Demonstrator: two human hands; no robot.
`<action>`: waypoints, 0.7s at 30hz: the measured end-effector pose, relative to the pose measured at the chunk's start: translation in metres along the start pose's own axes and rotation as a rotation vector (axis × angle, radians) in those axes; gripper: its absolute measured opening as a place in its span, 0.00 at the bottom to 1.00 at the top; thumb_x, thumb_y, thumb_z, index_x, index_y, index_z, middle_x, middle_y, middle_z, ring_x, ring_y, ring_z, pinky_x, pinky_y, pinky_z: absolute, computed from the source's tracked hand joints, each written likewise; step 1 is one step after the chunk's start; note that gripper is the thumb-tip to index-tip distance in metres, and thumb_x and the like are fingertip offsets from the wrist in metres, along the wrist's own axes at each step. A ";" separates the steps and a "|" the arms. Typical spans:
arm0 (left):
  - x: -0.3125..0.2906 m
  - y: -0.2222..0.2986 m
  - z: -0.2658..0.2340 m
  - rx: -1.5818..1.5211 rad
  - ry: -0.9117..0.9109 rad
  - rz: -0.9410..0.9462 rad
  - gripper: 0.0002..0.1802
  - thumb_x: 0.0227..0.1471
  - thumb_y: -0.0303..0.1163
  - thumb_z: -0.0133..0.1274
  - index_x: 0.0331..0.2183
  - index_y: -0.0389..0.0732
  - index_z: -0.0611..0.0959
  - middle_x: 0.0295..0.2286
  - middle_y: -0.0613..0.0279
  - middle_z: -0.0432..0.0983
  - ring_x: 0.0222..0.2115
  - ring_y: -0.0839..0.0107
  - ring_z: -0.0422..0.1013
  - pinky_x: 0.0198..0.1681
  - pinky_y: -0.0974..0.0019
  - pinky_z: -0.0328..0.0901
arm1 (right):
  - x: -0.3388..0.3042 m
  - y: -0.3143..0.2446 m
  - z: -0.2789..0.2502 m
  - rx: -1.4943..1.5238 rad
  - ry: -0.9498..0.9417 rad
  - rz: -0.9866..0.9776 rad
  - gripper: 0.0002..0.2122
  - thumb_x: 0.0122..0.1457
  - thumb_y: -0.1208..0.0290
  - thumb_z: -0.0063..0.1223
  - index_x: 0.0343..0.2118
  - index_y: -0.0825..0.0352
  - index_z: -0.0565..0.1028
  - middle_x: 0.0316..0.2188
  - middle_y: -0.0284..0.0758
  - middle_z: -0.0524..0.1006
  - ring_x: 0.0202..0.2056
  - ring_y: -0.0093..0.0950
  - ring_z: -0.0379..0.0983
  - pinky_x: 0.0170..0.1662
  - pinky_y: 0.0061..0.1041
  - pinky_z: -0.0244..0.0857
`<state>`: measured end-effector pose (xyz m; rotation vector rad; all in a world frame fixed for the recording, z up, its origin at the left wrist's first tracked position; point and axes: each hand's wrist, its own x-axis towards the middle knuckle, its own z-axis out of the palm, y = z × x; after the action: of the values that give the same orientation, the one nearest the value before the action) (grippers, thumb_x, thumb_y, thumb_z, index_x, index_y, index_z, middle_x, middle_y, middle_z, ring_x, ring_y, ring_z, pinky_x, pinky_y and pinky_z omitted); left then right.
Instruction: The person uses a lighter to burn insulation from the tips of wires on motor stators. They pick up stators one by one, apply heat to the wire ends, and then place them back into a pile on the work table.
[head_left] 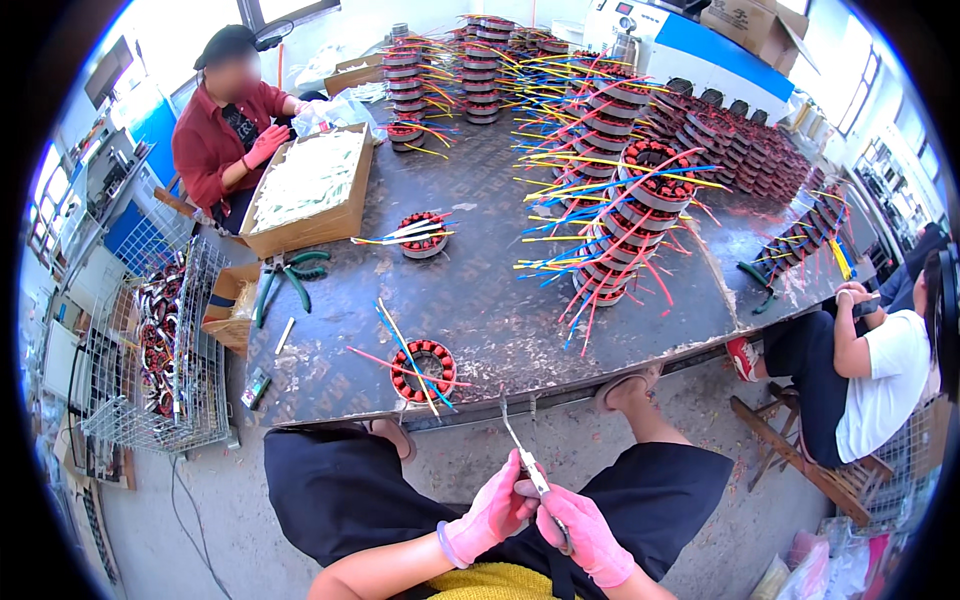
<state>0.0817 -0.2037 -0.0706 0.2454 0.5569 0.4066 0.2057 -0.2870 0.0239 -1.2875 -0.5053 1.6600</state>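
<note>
Your left hand [492, 515] and right hand [588, 535], both closed around the scissors [527, 458], hold them below the bench [480, 300], beside the stator [422, 368].

The right hand [585, 535] hides the scissors' [528, 462] handles; both forearms are cut off below.

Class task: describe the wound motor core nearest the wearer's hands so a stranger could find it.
Start at the dark worktable and follow its near edge. The ring-shaped core lies there alone, red windings on top, blue, yellow and pink wires trailing, unlike the tall stacks farther back.
</note>
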 end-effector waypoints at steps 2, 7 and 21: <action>0.000 0.001 0.000 -0.002 -0.017 -0.008 0.27 0.65 0.57 0.37 0.37 0.42 0.77 0.23 0.69 0.69 0.14 0.79 0.56 0.19 0.75 0.52 | 0.000 0.001 -0.003 -0.020 -0.011 -0.011 0.20 0.70 0.59 0.40 0.56 0.66 0.72 0.17 0.21 0.62 0.20 0.13 0.55 0.25 0.14 0.47; 0.001 0.000 0.003 0.000 0.007 -0.002 0.26 0.65 0.57 0.38 0.37 0.43 0.76 0.24 0.70 0.70 0.15 0.79 0.57 0.20 0.76 0.53 | 0.001 0.004 -0.005 -0.020 -0.001 -0.018 0.20 0.70 0.58 0.39 0.56 0.66 0.72 0.17 0.21 0.62 0.19 0.13 0.55 0.24 0.14 0.48; -0.030 0.029 -0.009 0.222 -0.121 -0.151 0.27 0.65 0.57 0.37 0.46 0.45 0.76 0.35 0.70 0.72 0.29 0.77 0.65 0.34 0.73 0.60 | 0.008 0.005 -0.005 -0.035 0.031 -0.001 0.20 0.70 0.59 0.41 0.57 0.67 0.71 0.17 0.21 0.63 0.19 0.12 0.55 0.24 0.14 0.48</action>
<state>0.0446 -0.1903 -0.0543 0.4351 0.4979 0.1821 0.2083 -0.2835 0.0141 -1.3361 -0.5182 1.6350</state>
